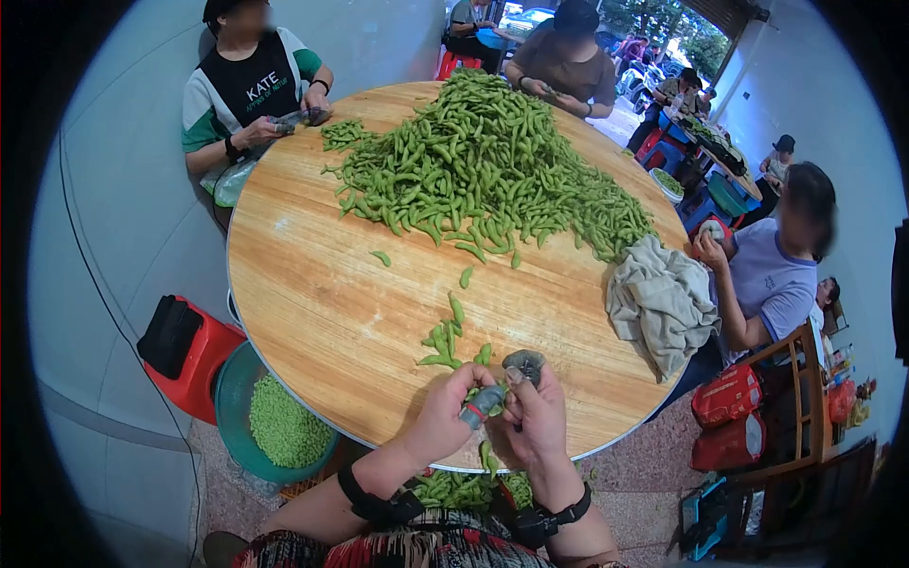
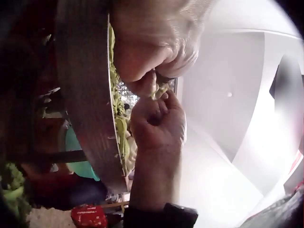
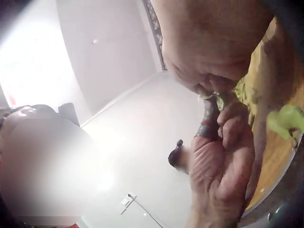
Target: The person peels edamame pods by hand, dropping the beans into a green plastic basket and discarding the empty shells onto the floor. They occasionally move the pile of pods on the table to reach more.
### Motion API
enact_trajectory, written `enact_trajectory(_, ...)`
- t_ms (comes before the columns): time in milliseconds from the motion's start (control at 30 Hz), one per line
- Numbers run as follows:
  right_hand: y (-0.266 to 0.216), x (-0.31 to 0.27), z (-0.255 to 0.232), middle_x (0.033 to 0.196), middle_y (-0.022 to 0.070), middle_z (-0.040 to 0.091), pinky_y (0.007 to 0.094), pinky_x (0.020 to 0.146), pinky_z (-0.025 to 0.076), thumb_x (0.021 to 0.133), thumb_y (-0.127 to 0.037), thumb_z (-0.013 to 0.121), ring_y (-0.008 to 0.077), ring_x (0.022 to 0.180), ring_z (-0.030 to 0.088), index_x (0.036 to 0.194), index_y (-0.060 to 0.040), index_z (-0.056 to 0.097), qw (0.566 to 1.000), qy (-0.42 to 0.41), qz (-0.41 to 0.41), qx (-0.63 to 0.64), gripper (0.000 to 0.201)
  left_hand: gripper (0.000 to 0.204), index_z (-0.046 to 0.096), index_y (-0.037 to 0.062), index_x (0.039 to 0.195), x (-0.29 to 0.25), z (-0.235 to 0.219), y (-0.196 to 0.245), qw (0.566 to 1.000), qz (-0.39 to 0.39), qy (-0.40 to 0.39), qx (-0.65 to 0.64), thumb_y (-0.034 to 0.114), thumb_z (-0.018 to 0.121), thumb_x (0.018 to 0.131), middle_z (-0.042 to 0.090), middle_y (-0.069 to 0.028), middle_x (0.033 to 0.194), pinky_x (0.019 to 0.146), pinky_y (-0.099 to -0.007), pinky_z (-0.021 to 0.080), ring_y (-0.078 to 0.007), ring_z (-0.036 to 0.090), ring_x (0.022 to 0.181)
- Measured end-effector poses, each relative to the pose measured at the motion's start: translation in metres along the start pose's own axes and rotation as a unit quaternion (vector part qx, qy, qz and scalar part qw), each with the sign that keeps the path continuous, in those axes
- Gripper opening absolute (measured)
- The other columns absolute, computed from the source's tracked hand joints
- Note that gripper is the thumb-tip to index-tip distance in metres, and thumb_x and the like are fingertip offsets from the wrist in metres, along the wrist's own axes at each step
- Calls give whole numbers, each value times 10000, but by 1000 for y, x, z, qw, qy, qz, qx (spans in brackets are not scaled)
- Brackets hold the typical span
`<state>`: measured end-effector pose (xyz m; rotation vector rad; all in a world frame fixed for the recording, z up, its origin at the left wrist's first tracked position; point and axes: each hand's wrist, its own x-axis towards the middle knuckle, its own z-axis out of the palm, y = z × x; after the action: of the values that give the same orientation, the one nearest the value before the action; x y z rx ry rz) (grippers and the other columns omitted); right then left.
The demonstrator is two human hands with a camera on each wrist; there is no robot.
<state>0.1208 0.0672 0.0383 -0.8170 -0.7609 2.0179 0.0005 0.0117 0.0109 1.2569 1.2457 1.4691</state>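
Note:
Close together over the near table edge, my left hand (image 1: 437, 417) and right hand (image 1: 540, 412) pinch a green soybean pod (image 2: 160, 90) between their fingertips. Fingers hide much of it. A grey wrap with a red band (image 1: 483, 405) covers the left thumb, and dark grey wrapping (image 1: 524, 365) shows on a right-hand finger. In the right wrist view, the left hand (image 3: 221, 164) meets the right hand (image 3: 213, 47) at the pod. A few loose pods (image 1: 440, 343) lie just beyond my hands. More pods (image 1: 440, 489) are below the table edge at my lap.
A large heap of pods (image 1: 473, 151) covers the far part of the round wooden table (image 1: 312, 256). A grey cloth (image 1: 663, 298) lies at its right edge. Shelled beans fill a green basin (image 1: 232, 398) beside a red stool (image 1: 204, 369), lower left. Other people sit around the table.

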Motion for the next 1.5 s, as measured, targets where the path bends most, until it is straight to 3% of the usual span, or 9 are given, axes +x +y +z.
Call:
enact_trajectory(200, 7, 4, -8, 799, 26, 583, 222, 576, 435, 833, -78, 582, 96, 636, 537, 934, -12, 545, 912, -3, -259, -317, 127, 170, 515, 88, 984, 2, -3, 8, 902, -274, -42, -329, 7, 507, 836, 496, 34, 784, 496, -134, 297, -33, 427, 592)
enact_trajectory(367, -3, -8, 6, 727, 52, 613, 232, 585, 454, 802, -57, 596, 82, 642, 557, 917, -1, 565, 829, -29, -301, -470, 131, 150, 547, 92, 969, -2, -12, -12, 888, -222, -89, -394, 18, 482, 856, 508, 51, 808, 525, -146, 328, -20, 451, 660)
enact_trajectory(633, -42, -16, -17, 700, 49, 584, 227, 592, 434, 791, -70, 606, 62, 665, 540, 916, -9, 586, 959, -71, -131, -243, 140, 178, 564, 56, 973, 4, -16, -4, 938, -189, 73, -280, -9, 443, 860, 492, 25, 708, 465, -161, 283, -47, 412, 574)
enact_trajectory(700, -77, -10, -24, 693, 59, 584, 219, 595, 427, 788, -77, 604, 60, 668, 535, 938, 1, 593, 759, -486, 50, -431, 170, 196, 555, 49, 1013, 10, -23, 7, 909, -124, 164, -362, -2, 432, 869, 491, 9, 751, 466, -148, 272, -46, 397, 575)
enact_trajectory(833, -50, 11, -11, 637, 68, 588, 276, 547, 446, 774, -91, 609, 177, 575, 584, 971, -22, 598, 765, -124, -130, -618, 209, 212, 543, 54, 1055, 10, -22, 0, 895, -133, 145, -401, 14, 439, 875, 496, -4, 804, 464, -142, 266, -40, 387, 590)
enact_trajectory(1067, -33, 62, -7, 732, 229, 566, 385, 579, 448, 757, -76, 580, 380, 677, 561, 985, -16, 567, 544, -186, -204, -792, 236, 227, 532, 61, 1098, 7, -25, -5, 909, -119, 110, -384, 50, 468, 881, 493, -8, 831, 479, -145, 272, -47, 404, 628)
enact_trajectory(1167, -30, 59, -20, 645, 157, 586, 367, 527, 447, 792, -79, 552, 302, 578, 579, 971, -26, 559, 584, -217, -252, -740, 187, 274, 528, 53, 1125, 6, -21, 2, 916, -141, 106, -359, 15, 462, 862, 492, 1, 848, 494, -145, 280, -37, 402, 635)
enact_trajectory(1233, -27, 48, -30, 594, 44, 543, 251, 428, 382, 842, -109, 520, 144, 447, 486, 972, -17, 557, 859, -194, -25, -473, 164, 297, 527, 44, 1136, 6, -20, 3, 917, -159, 105, -349, -4, 457, 851, 488, -4, 868, 500, -150, 274, -41, 399, 644)
enact_trajectory(1500, -13, 1, -13, 600, -7, 461, 175, 411, 248, 922, -180, 452, 36, 447, 311, 922, -28, 501, 957, -155, 171, -178, 159, 146, 579, 70, 967, 1, -21, -7, 896, -183, -12, -405, 36, 558, 826, 531, 62, 793, 499, -142, 271, -1, 406, 616)
